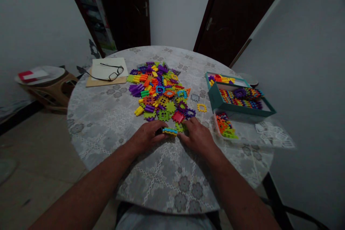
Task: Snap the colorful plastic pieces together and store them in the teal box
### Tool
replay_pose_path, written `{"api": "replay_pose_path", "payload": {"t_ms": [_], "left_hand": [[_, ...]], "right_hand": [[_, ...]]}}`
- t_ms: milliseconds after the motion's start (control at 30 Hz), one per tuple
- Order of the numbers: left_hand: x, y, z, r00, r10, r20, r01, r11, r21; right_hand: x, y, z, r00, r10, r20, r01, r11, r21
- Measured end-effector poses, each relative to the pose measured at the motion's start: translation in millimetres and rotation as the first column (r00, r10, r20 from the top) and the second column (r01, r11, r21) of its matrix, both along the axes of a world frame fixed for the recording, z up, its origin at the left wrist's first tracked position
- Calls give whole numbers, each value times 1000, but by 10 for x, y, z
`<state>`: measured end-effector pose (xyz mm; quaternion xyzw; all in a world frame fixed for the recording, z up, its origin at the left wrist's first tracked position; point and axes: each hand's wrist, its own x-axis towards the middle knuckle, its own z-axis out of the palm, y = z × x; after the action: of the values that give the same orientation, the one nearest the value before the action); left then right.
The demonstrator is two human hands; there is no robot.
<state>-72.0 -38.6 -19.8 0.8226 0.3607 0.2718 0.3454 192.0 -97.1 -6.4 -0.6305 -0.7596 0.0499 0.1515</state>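
Observation:
My left hand [149, 134] is closed on a small stack of interlocking plastic building tiles [169, 131], blue on top and yellow beneath, seen edge-on. Close to the stack's right end is my right hand [196, 136], thumb and forefinger apart. A lime-green tile [179, 127] lies by its fingertips; whether they touch it I cannot tell. Just beyond both hands spreads a heap of colourful tiles and tube-shaped pieces [161, 91]. A red tile [178, 116] and a green window tile [163, 115] lie at its near edge.
On the right stand a teal box [239, 106] of sorted tiles, its second tray [242, 81] and a clear plastic tub [217, 129]. White pieces in a clear bag [275, 134] lie beside them. Glasses [113, 76] rest on paper [98, 65] at the left. A patterned cloth [107, 115] covers the round table.

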Motion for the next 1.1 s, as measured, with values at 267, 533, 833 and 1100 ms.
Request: {"api": "replay_pose_path", "payload": {"t_ms": [267, 533, 833, 1100], "left_hand": [[19, 2, 21, 1000, -12, 16, 12, 1000, 2], [24, 5, 26, 1000, -8, 10, 8, 1000, 8], [18, -16, 28, 997, 9, -77, -7, 1000, 27], [3, 13, -36, 999, -20, -35, 24, 992, 128]], "right_hand": [[22, 57, 30, 989, 129, 65, -128, 991, -31], [28, 16, 96, 985, 163, 49, -157, 983, -97], [180, 53, 109, 935, 239, -262, -242, 970, 22], [16, 111, 4, 854, 260, -450, -217, 965, 147]]}}
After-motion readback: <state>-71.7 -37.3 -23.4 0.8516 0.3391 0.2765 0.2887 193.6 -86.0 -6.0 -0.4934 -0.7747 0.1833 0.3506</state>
